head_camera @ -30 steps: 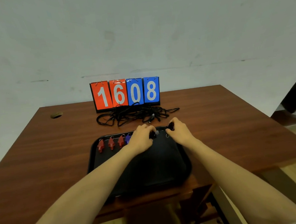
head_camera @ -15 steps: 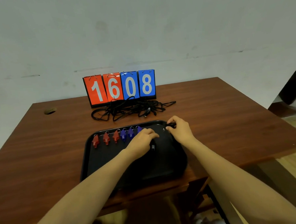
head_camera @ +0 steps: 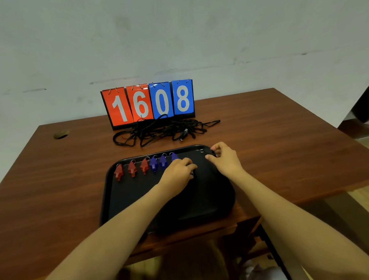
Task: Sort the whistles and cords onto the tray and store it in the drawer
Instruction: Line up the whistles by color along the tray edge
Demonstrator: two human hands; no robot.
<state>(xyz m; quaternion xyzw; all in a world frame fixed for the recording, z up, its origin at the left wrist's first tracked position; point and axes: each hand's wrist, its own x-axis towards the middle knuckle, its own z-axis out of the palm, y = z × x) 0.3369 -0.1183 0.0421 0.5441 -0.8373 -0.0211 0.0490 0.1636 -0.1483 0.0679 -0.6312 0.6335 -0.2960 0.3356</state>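
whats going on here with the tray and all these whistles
A person is lining up whistles along the far edge of a black tray. Three red whistles and three blue whistles sit there in a row. The right hand pinches a black whistle at the tray's far right corner. The left hand, fingers curled, is beside the last blue one; what it holds is hidden. The black cords lie tangled on the table behind the tray.
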